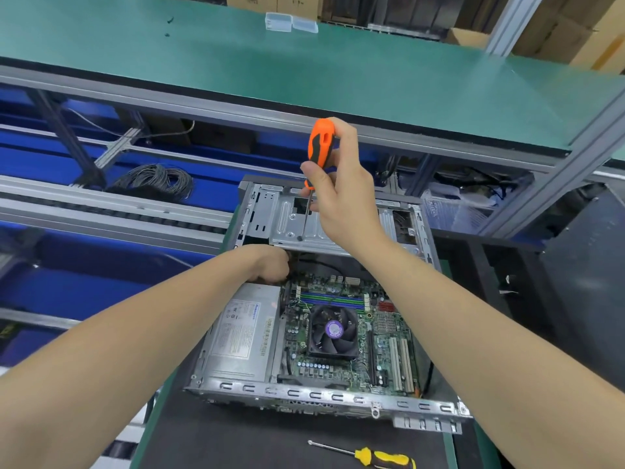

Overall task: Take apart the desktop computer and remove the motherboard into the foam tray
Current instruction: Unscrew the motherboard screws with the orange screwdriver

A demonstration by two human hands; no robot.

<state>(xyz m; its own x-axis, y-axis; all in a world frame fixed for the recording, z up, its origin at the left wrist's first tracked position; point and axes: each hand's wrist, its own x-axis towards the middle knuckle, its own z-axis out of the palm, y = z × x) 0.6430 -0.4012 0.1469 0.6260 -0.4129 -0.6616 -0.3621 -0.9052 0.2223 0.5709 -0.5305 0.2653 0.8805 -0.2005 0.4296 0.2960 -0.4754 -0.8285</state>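
Okay, right grip [341,194] is closed round the orange screwdriver [320,143] handle. The shaft points down and the tip touches a screw on the metal drive cage [287,218] just below the grip. Left grip [270,265] reaches into the computer case [321,394] under the cage's near edge, fingers curled and hidden in the gap; cannot tell if it holds anything. Motherboard [382,330] sits in the case, nearer the viewer than both grips, black fan [333,330] on its middle. Power supply [243,336] lies beneath the left forearm, beside the motherboard. Yellow screwdriver [382,457] lies on the desk [236,441], well apart from both grips, outside the case.
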